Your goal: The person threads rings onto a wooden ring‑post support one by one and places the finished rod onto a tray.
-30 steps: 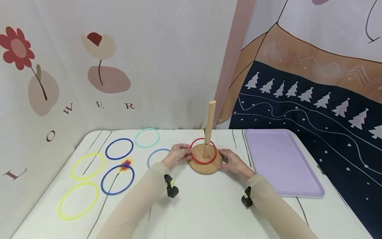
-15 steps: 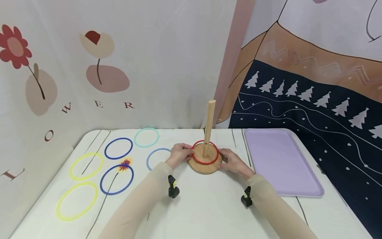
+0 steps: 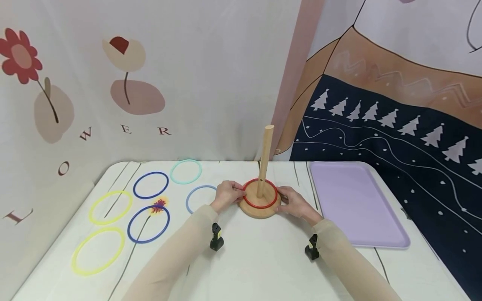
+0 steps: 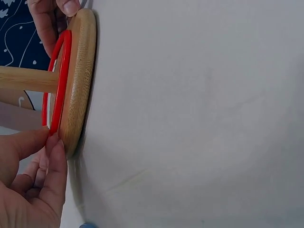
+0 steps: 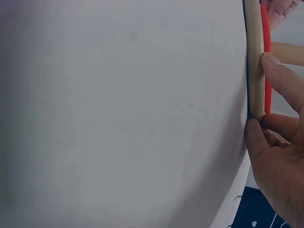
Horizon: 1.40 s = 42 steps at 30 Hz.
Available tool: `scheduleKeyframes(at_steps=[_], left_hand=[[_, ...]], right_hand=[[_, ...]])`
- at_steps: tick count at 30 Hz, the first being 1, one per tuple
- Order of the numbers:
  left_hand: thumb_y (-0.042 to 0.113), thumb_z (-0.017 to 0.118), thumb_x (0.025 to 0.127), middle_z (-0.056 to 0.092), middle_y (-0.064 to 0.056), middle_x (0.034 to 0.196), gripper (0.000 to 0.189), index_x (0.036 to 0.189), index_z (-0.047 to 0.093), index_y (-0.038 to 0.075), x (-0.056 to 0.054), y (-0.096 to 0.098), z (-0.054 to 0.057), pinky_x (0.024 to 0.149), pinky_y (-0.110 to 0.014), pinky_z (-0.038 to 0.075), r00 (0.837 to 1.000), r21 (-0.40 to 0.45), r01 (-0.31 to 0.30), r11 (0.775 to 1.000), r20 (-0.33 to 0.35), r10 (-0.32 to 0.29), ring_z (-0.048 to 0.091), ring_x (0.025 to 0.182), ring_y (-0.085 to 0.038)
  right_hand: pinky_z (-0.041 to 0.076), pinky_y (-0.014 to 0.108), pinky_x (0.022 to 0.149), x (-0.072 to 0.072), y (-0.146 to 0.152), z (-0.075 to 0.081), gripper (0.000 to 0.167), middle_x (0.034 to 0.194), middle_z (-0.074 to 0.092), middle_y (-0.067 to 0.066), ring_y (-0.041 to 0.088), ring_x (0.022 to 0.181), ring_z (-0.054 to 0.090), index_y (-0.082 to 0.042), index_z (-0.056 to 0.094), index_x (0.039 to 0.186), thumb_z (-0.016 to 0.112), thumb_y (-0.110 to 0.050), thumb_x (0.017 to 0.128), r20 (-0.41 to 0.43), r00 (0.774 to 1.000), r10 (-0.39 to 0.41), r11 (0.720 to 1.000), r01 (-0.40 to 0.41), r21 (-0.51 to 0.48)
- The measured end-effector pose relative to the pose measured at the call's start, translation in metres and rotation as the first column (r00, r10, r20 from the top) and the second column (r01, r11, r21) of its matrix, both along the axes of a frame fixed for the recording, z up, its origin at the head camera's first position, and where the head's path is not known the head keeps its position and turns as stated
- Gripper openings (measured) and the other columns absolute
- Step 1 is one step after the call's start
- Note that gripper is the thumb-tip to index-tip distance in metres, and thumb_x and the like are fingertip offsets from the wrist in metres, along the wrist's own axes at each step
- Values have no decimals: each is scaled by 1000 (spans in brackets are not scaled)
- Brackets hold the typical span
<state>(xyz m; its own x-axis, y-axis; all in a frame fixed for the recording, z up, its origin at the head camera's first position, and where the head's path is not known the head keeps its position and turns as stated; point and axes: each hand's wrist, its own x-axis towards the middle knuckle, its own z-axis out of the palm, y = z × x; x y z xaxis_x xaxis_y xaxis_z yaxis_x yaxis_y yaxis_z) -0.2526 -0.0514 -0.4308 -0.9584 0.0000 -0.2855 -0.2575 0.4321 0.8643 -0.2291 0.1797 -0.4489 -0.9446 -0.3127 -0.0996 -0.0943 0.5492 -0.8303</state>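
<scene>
A round wooden base [image 3: 260, 214] with an upright wooden post [image 3: 265, 154] stands on the table. Around the post lies a red ring [image 4: 60, 95], close over the base's top face. My left hand [image 3: 227, 194] pinches the ring's left side between thumb and fingertips. On the opposite side, my right hand [image 3: 295, 204] grips the edge of the base; in the right wrist view its thumb and fingers sit along that rim, right beside the ring.
Left of the stand lie two yellow rings [image 3: 123, 246], two dark blue rings [image 3: 168, 225], a turquoise ring [image 3: 186, 183] and a light blue ring [image 3: 187, 205], partly hidden by the left arm. A purple tray [image 3: 354, 200] lies at right. Printed curtains hang behind the table.
The red ring has come down and shifted slightly right, now lying flatter over the base. My left hand moved a little right with it; my right hand stayed at the base's edge.
</scene>
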Motion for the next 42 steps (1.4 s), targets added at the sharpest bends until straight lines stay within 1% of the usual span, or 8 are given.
scheduleKeyframes(at_steps=[9,14,18,23,29,35,38,42], left_hand=[[8,69,84,67,-10,83,12,94,67,1,1,-1,1,58,-18,53,1000,-29,20,999,-6,-20,59,65,-13],[9,68,85,68,-9,87,16,99,66,1,0,-11,4,60,-19,53,999,-38,38,999,-25,-39,60,69,-12],[10,68,85,69,-11,88,20,102,65,0,-3,-34,11,58,-19,51,997,-50,25,998,-74,-29,60,66,-11],[10,67,85,69,-15,90,22,103,65,-3,-6,-77,14,56,-16,51,988,-92,-10,996,-153,-5,61,62,-8],[10,63,88,67,-18,98,25,108,63,-5,0,-121,16,61,-20,52,984,-181,-38,983,-177,6,63,73,-17],[9,63,89,65,-22,101,27,111,61,-7,9,-141,14,69,-26,52,979,-270,-30,962,-202,-26,61,85,-25],[8,63,88,64,-22,102,28,111,61,-7,10,-145,11,75,-31,52,980,-302,-28,953,-194,-33,59,89,-27],[7,65,87,63,-21,101,29,111,60,-8,10,-148,6,76,-32,51,986,-330,-19,944,-163,-37,57,89,-27]], right_hand=[[38,42,106,0,-2,0,73,142,34,27,39,129,41,9,35,139,72,5,77,12,1000,-17,1000,17,18],[38,43,106,0,-1,0,73,142,33,27,39,129,40,9,34,140,72,5,77,20,1000,-16,1000,16,12],[37,44,107,-1,-1,1,73,142,33,27,39,130,39,9,35,140,72,6,77,22,1000,-12,1000,12,-3],[37,44,107,-2,0,2,73,142,34,26,39,130,39,8,36,139,72,6,76,10,1000,-5,1000,5,8],[37,44,107,-3,3,4,73,140,34,28,40,130,38,10,34,140,72,4,78,-2,1000,27,999,-27,-18],[37,44,107,-2,4,3,73,139,36,28,40,129,39,10,33,140,72,2,79,-6,999,48,998,-49,-48],[37,44,107,-1,4,2,72,139,36,28,40,129,39,10,34,139,72,2,79,-8,999,48,998,-48,-41],[37,45,107,0,3,1,72,138,36,28,40,129,40,11,34,139,72,2,79,-9,999,44,998,-45,-38]])
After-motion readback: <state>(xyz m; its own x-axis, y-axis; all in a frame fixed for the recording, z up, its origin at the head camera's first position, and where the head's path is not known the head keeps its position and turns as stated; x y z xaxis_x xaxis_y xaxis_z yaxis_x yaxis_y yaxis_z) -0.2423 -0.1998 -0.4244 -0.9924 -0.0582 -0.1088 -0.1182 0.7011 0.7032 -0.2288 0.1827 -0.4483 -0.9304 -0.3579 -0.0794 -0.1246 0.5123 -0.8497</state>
